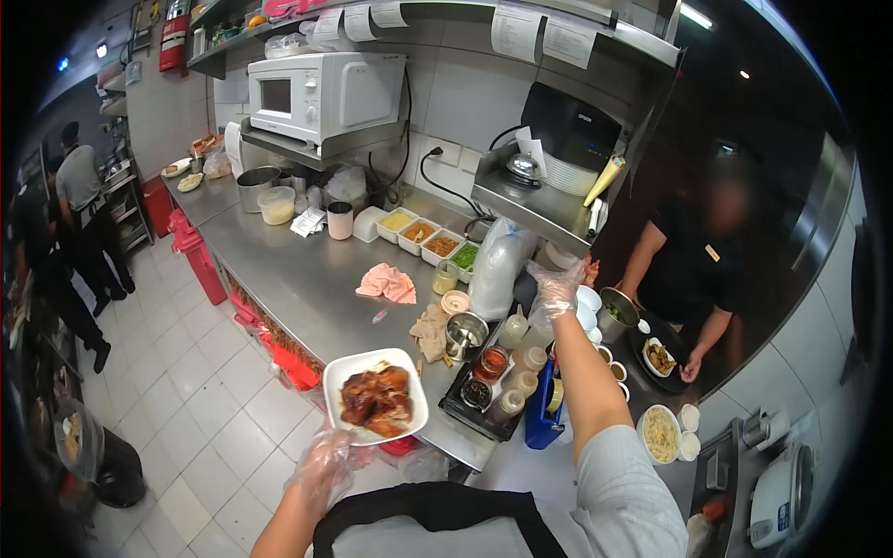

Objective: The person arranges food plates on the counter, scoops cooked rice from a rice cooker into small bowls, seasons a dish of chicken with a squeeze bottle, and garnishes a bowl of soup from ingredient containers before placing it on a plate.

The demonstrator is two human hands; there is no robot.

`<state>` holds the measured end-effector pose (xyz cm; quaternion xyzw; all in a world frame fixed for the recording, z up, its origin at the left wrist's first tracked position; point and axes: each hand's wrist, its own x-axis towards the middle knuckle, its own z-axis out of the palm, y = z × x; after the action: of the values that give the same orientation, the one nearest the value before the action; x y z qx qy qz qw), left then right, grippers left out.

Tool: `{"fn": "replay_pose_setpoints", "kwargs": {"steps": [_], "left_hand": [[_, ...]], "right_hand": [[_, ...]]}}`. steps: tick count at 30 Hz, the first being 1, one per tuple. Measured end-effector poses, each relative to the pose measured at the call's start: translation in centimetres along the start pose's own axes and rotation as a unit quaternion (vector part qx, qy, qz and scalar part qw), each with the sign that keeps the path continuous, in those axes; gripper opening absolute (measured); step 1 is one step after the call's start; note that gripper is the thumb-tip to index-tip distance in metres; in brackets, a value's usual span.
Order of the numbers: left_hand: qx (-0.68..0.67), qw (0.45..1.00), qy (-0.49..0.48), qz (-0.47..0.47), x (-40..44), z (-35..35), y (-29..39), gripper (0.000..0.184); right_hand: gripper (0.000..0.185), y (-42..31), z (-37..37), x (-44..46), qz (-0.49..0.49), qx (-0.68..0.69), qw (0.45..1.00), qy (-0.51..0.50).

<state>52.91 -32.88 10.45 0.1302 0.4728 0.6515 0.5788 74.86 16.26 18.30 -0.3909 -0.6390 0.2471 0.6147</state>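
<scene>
My left hand [326, 465], in a clear plastic glove, grips the near edge of a white square plate [418, 406]. On the plate lies browned, glazed chicken [376, 400]. Stretched forward across the counter, my gloved right hand [555, 290] is beside a filled clear plastic bag [498, 274] and close to stacked white bowls [588, 299]. Its fingertips are blurred against pale things behind, so whether it holds anything is unclear. Below that arm sit squeeze bottles [524, 383] and a jar of red sauce [491, 364] in a black tray.
White tubs of chopped toppings [441, 245] line the steel counter [279, 270], near a pink cloth [386, 284] and a metal bowl [465, 335]. A microwave [326, 93] and printer [569, 121] stand above. Across the counter, a person [698, 251] is beside a dish on a black tray [642, 344].
</scene>
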Motion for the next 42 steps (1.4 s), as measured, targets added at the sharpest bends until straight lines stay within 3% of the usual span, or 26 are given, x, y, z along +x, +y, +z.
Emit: {"fn": "replay_pose_setpoints", "kwargs": {"steps": [3,6,8,11,13,14,17,18,19,20,21,23,25,27,30,34,37,38,40,42], "left_hand": [[0.004,0.998,0.036,0.048,-2.5,-0.2,1.2,0.058],[-0.010,0.997,0.061,0.049,-3.0,-2.4,0.5,0.053],[-0.008,0.997,0.059,0.050,-3.4,-2.5,0.8,0.053],[-0.031,0.997,0.057,0.038,-3.3,-2.3,0.8,0.054],[-0.021,0.998,0.049,0.026,-3.1,-1.8,0.9,0.054],[0.002,0.999,0.042,0.021,-2.9,-1.3,1.2,0.055],[0.032,0.999,0.034,0.009,-2.5,0.7,1.4,0.058],[0.046,0.999,0.016,0.012,-2.7,1.7,1.9,0.058],[0.058,0.998,-0.003,0.015,-2.8,2.1,2.1,0.058],[0.041,0.994,-0.096,0.026,-1.6,1.3,1.2,0.057],[0.040,0.995,-0.091,0.005,-2.5,2.5,2.1,0.056],[0.045,0.994,-0.098,-0.032,-4.4,6.6,4.2,0.055],[0.056,0.987,-0.140,-0.051,-4.5,8.7,4.3,0.054],[0.085,0.973,-0.200,-0.081,-3.7,9.6,3.7,0.054],[0.146,0.927,-0.286,-0.194,-0.5,10.7,0.8,0.048],[0.208,0.892,-0.306,-0.260,-0.5,17.0,-4.9,0.042],[0.211,0.813,-0.487,-0.240,1.3,18.9,-10.7,0.043],[0.232,0.809,-0.446,-0.305,1.7,20.8,-12.5,0.052],[0.282,0.789,-0.468,-0.280,1.4,23.0,-13.3,0.062],[0.268,0.782,-0.492,-0.274,1.9,24.1,-13.9,0.074]], "right_hand": [[0.108,-5.6,-0.6,-2.0,0.070,-0.193,0.973,-0.106],[0.101,-9.1,-1.3,-2.9,0.108,-0.262,0.937,-0.204],[0.097,-6.9,-0.8,-2.3,0.024,-0.403,0.859,-0.316],[0.082,-7.2,-0.5,-2.7,0.043,-0.519,0.766,-0.376],[0.076,-8.2,-0.7,-3.8,0.155,-0.516,0.788,-0.298],[0.067,-7.8,-0.6,-3.7,0.151,-0.522,0.788,-0.288],[0.064,-6.8,-0.9,-1.5,0.035,-0.599,0.673,-0.433],[0.057,-7.1,-2.0,-1.9,0.074,-0.544,0.764,-0.340],[0.052,-10.1,-3.4,-3.2,0.059,-0.493,0.810,-0.311],[0.048,-14.3,-4.9,-5.2,0.043,-0.441,0.852,-0.280],[0.044,-16.8,-6.3,-7.2,0.025,-0.385,0.888,-0.248],[0.051,-17.2,-9.3,-12.1,0.131,-0.162,0.935,-0.287],[0.056,-19.8,-12.6,-17.6,0.306,0.088,0.867,-0.383],[0.055,-21.0,-15.1,-21.8,0.439,0.280,0.748,-0.412],[0.050,-18.8,-18.9,-27.6,0.443,0.297,0.798,-0.279],[0.047,-15.4,-26.4,-33.1,0.449,0.189,0.855,-0.177],[0.047,-16.0,-30.8,-35.3,0.472,0.084,0.873,-0.094],[0.047,-15.3,-32.3,-36.1,0.476,0.086,0.873,-0.063],[0.046,-12.5,-35.7,-37.4,0.478,0.089,0.874,-0.010],[0.043,-9.8,-38.4,-38.0,0.512,-0.001,0.856,0.064]]}}
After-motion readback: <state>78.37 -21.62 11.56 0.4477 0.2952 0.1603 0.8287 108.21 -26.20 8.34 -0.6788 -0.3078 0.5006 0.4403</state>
